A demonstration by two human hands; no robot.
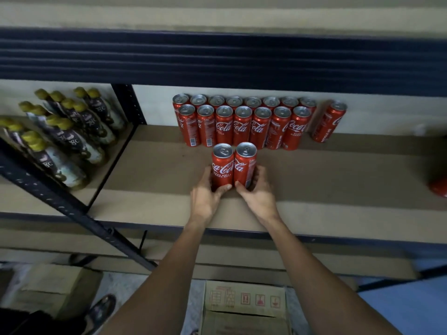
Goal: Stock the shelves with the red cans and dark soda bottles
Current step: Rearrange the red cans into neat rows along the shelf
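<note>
Gripping one red can apiece, both hands sit low on the shelf board (pixel 338 180), close to its front edge.

Left hand (pixel 205 192): the thumb lies across the lower front of the left can (pixel 222 165) and the fingers curl round its outer side. The fingertips are hidden behind the can.

Right hand (pixel 257 192): the same hold, mirrored, on the right can (pixel 244 163). The thumb is at the can's base and the fingers wrap its outer side, with their ends out of sight.

The two held cans stand upright, touching side by side, bases on the board. They are apart from the back rows of cans (pixel 242 124), which stand in two ranks against the rear wall. The rear rank shows mostly its silver tops. A lone can (pixel 329 122) stands just right of these rows, separated by a gap.

The dark bottles (pixel 67 131), with yellow caps, fill the neighbouring bay to the left, beyond the perforated post (pixel 130 105). Their labels are blurred and the far-left ones are cut off by the frame edge.

A red object (pixel 439 187) on the same board is cropped by the right edge and cannot be identified. The upper beam (pixel 217 56) blocks any view of the shelf above.

On the floor below, a cardboard box (pixel 244 308) is partly covered by the forearms and its contents are not visible. A dark shoe (pixel 101 310) shows at lower left.
</note>
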